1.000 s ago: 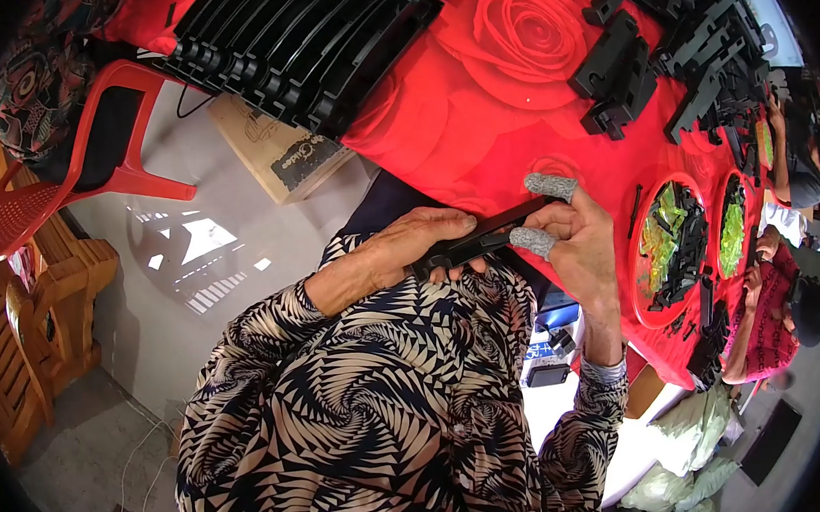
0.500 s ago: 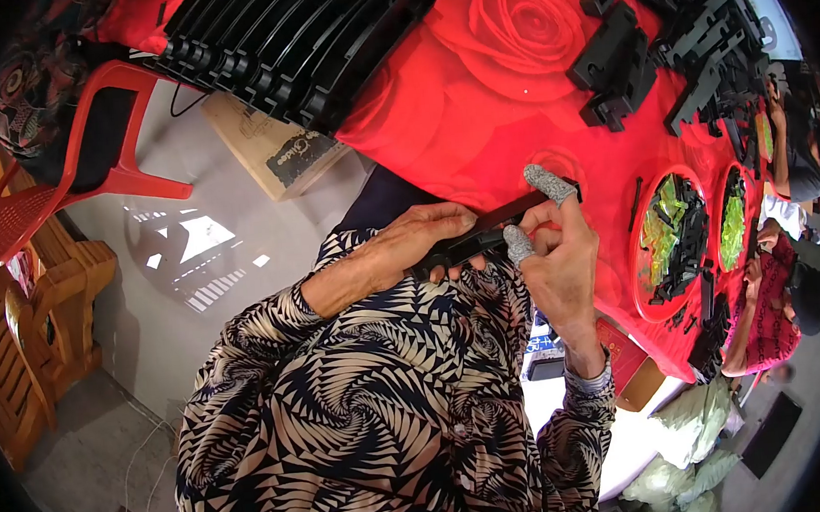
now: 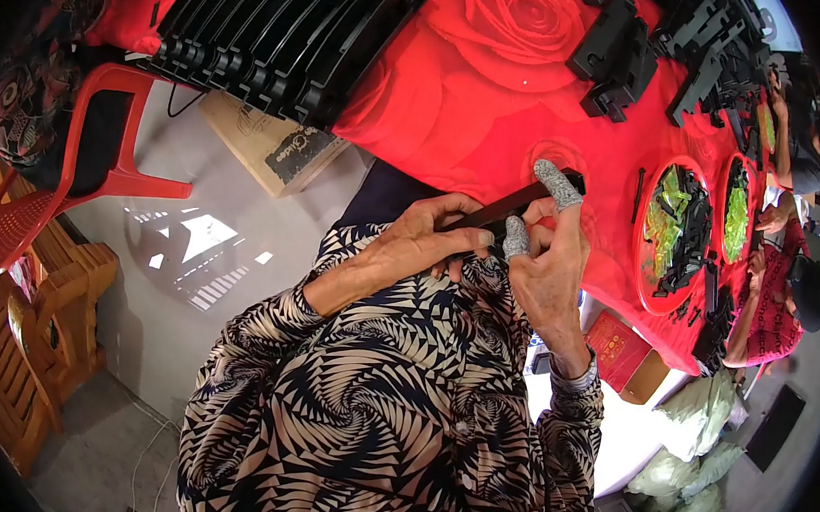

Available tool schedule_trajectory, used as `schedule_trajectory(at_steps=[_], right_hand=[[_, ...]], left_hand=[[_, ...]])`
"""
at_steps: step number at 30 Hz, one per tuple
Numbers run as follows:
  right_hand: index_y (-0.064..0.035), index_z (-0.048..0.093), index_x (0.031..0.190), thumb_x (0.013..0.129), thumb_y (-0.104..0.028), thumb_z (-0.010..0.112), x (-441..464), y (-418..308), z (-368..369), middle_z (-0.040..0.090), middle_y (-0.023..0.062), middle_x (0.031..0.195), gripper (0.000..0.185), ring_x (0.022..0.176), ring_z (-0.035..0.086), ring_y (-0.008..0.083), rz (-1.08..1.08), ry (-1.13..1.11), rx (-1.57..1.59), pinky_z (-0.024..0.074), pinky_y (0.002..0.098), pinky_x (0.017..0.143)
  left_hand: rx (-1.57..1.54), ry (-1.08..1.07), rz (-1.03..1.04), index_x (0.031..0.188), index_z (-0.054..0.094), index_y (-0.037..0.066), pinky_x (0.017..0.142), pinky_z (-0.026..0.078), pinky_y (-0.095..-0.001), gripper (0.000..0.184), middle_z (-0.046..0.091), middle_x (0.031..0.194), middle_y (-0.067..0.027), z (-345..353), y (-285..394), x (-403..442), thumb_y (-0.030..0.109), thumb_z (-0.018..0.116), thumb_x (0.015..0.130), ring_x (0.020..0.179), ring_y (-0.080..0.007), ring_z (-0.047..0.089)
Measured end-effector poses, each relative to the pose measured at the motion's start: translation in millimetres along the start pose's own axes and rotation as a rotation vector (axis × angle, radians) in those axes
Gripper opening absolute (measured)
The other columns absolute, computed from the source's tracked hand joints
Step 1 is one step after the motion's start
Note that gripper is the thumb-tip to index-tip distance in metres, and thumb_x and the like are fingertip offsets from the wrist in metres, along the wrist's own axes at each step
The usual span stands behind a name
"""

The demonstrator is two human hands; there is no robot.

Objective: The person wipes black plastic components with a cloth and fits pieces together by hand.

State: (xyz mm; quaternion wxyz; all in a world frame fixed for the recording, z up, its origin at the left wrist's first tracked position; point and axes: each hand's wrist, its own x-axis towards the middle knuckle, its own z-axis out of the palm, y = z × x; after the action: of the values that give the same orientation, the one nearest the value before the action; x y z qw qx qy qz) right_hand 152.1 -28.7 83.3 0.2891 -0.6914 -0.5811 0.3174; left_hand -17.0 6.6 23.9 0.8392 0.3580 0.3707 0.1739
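A long black plastic part (image 3: 512, 207) is held between my two hands, above my lap at the table's edge. My left hand (image 3: 433, 242) closes around its near end, thumb lying along it. My right hand (image 3: 554, 269) grips the far end, with grey knitted covers on the thumb and index finger; the index finger stretches along the part toward its tip. My palms and the curled fingers hide some of the part's underside.
The red rose-patterned cloth (image 3: 475, 106) bears a row of long black parts (image 3: 278, 45), a pile of black pieces (image 3: 710, 30) and a red bowl (image 3: 645, 276) of green and black bits. A cardboard box (image 3: 272, 151) and red chair (image 3: 130, 187) stand left. Co-workers sit at right.
My left hand has shifted its grip, its thumb now pointing further along the black part. My right hand has moved slightly, and the part is turned a little.
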Motion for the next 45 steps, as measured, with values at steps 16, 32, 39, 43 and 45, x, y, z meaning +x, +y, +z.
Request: schedule_trajectory(at_steps=[16, 32, 39, 43, 45], right_hand=[[0.0039, 0.045, 0.093, 0.07, 0.014, 0.06, -7.1, 22.2, 13.8, 0.059, 0.0284, 0.115, 0.029, 0.073, 0.062, 0.0412, -0.083, 0.139, 0.083, 0.0509, 0.0435, 0.061], [0.0054, 0.051, 0.107, 0.071, 0.011, 0.058, -5.9, 27.3, 21.3, 0.061, 0.0251, 0.106, 0.037, 0.075, 0.062, 0.0401, -0.098, 0.217, 0.105, 0.0511, 0.0449, 0.065], [0.0036, 0.059, 0.113, 0.075, 0.01, 0.066, -9.6, 21.9, -13.0, 0.064, 0.0193, 0.099, 0.039, 0.082, 0.065, 0.0347, -0.162, 0.377, 0.054, 0.0539, 0.0391, 0.073], [0.0032, 0.059, 0.117, 0.077, -0.001, 0.073, 1.1, 27.8, -37.7, 0.06, 0.0211, 0.106, 0.043, 0.097, 0.059, 0.0365, -0.264, 0.322, -0.168, 0.0491, 0.0413, 0.086], [0.0032, 0.059, 0.116, 0.077, -0.008, 0.076, 1.5, 25.0, -41.5, 0.058, 0.0214, 0.113, 0.044, 0.109, 0.053, 0.0371, -0.226, 0.126, -0.072, 0.0446, 0.0428, 0.093]], left_hand=[[0.847, 0.235, 0.279, 0.114, 0.051, -0.006, 0.065, 0.046, -0.0483, 0.032, 0.06, 0.07, -0.0252, 22.8, 10.6, -1.8, 0.016, 0.057, 0.092, 0.073, -0.0441, 0.061], [0.88, 0.4, 0.355, 0.101, 0.059, -0.005, 0.063, 0.048, -0.0492, 0.023, 0.061, 0.072, -0.0282, 25.6, -4.1, 12.1, 0.014, 0.06, 0.088, 0.074, -0.045, 0.062], [0.835, 0.39, 0.35, 0.099, 0.06, -0.004, 0.059, 0.045, -0.0478, 0.02, 0.058, 0.066, -0.0261, 22.0, -2.9, 9.6, 0.012, 0.061, 0.087, 0.067, -0.0443, 0.06], [0.9, 0.258, 0.368, 0.098, 0.06, -0.004, 0.058, 0.044, -0.0428, 0.02, 0.057, 0.066, -0.0239, 5.4, 1.9, 10.7, 0.014, 0.062, 0.088, 0.061, -0.0395, 0.057], [0.866, 0.176, 0.36, 0.098, 0.059, -0.004, 0.058, 0.044, -0.0393, 0.021, 0.058, 0.069, -0.0223, -1.4, 2.9, 6.7, 0.015, 0.063, 0.089, 0.06, -0.0365, 0.056]])
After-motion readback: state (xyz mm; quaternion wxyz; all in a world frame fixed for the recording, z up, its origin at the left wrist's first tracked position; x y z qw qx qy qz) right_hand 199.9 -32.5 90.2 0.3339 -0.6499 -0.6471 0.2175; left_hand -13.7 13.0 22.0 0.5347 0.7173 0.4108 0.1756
